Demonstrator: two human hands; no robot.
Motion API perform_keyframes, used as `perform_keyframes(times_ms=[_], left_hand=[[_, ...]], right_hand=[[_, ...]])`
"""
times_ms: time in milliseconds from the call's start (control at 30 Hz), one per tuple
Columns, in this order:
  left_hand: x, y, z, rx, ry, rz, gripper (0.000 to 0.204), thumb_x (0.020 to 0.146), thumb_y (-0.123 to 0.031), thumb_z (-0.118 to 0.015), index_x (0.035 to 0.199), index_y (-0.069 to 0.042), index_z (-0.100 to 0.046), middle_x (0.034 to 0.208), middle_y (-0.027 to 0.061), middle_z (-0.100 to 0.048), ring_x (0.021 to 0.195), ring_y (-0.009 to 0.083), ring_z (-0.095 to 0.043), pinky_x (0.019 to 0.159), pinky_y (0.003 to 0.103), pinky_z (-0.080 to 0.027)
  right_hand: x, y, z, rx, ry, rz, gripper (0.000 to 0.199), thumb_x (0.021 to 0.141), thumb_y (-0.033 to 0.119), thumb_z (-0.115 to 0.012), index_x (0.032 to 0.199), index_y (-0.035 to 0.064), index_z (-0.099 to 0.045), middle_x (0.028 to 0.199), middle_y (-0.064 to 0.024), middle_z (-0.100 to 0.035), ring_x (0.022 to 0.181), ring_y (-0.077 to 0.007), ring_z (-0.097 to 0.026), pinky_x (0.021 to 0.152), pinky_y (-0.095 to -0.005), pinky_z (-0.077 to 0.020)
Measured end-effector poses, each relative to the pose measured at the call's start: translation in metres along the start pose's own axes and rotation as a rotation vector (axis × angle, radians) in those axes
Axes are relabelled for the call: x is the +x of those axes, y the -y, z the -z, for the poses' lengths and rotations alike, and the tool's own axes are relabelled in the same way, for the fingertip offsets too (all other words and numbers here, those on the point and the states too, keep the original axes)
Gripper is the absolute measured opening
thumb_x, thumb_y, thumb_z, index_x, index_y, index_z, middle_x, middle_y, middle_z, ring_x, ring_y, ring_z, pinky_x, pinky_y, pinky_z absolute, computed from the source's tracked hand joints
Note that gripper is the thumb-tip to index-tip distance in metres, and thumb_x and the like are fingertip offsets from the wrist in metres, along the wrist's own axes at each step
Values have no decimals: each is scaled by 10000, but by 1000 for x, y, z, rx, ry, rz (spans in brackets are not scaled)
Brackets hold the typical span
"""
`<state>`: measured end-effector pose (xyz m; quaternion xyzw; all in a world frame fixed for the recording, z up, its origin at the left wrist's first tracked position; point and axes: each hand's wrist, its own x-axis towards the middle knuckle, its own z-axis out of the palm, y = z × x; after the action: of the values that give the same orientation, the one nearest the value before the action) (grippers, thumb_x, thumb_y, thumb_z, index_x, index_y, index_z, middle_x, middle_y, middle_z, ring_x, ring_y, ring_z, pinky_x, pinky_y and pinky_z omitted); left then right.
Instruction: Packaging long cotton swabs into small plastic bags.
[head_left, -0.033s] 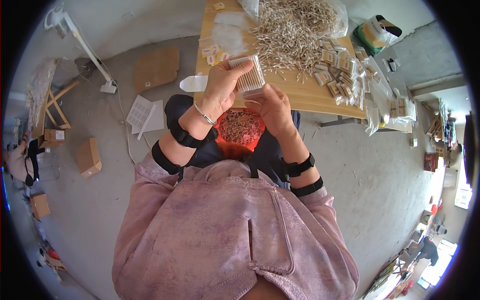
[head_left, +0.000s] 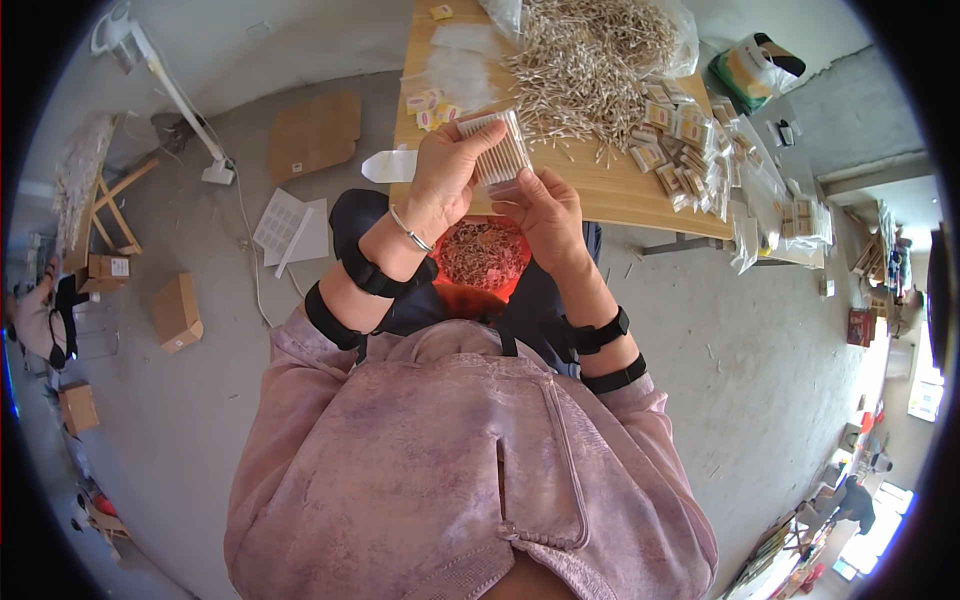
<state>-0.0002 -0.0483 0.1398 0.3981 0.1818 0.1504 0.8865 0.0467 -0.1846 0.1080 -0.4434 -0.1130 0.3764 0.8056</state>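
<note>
- Left hand [head_left: 450, 165]: closed on the upper left part of a flat, transparent plastic packet [head_left: 504, 160] filled with a row of slim cotton swabs. The thumb lies across the front face; the other fingers are largely hidden.
- Right hand [head_left: 548, 215]: thumb and curled fingers pinched together at the lower edge of the packet.
- Packet position: tilted, between both hands, in front of the near edge of a light-brown wooden table [head_left: 620, 196].
- Below the hands: an orange-red plastic container [head_left: 472, 299] with a mixed mass of small pieces inside, between the person's knees.
- On the table, far side: a large heap of loose white-tipped cotton swabs [head_left: 590, 70].
- Right of the heap: a cluster of filled clear packets with pale labels [head_left: 690, 150].
- Left of the heap: small yellow-and-white paper cards [head_left: 432, 110] near translucent plastic film [head_left: 460, 70].
- Left wrist: a silver-coloured metal bangle [head_left: 412, 230].
</note>
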Motion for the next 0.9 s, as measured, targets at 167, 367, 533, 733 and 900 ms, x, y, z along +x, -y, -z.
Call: perform_keyframes(times_ms=[167, 367, 533, 733, 900], left_hand=[[-16, -5, -1, 5, -24, -55, 242, 841, -206, -657, 1021, -59, -590, 943, 34, -627, 833, 133, -619, 739, 288, -524], [-24, -17, 2, -44, -36, 29, 462, 852, -495, -562, 1017, -64, -590, 933, 52, -633, 832, 127, -619, 766, 291, -503], [-16, -21, 9, 180, 17, 29, 472, 866, -506, -532, 1029, -66, -581, 946, 41, -628, 850, 117, -613, 789, 286, -499], [-13, -17, 3, 373, 116, -15, 359, 854, -395, -608, 984, -61, -601, 887, 19, -633, 786, 100, -615, 721, 253, -507], [-16, -8, -13, 163, -24, -74, 241, 805, -247, -699, 935, -59, -623, 851, 17, -636, 754, 101, -617, 691, 253, -507]], right_hand=[[4, -1, -2, -98, -46, 24, 217, 871, 206, -613, 850, -9, -596, 755, -93, -640, 603, -130, -601, 555, -230, -511], [4, 16, 1, -120, -5, 44, 210, 856, 187, -627, 826, -19, -601, 729, -84, -633, 605, -119, -586, 555, -228, -478], [3, 33, 5, -227, 45, 31, 186, 848, 174, -627, 825, -10, -613, 717, -74, -629, 595, -108, -571, 549, -230, -467], [2, 38, 8, -312, 71, 42, 188, 840, 172, -633, 843, -16, -620, 721, -76, -634, 588, -106, -567, 547, -229, -464], [0, 30, -1, -233, 11, 90, 192, 855, 170, -620, 876, -21, -618, 737, -90, -644, 626, -116, -597, 572, -236, -478]])
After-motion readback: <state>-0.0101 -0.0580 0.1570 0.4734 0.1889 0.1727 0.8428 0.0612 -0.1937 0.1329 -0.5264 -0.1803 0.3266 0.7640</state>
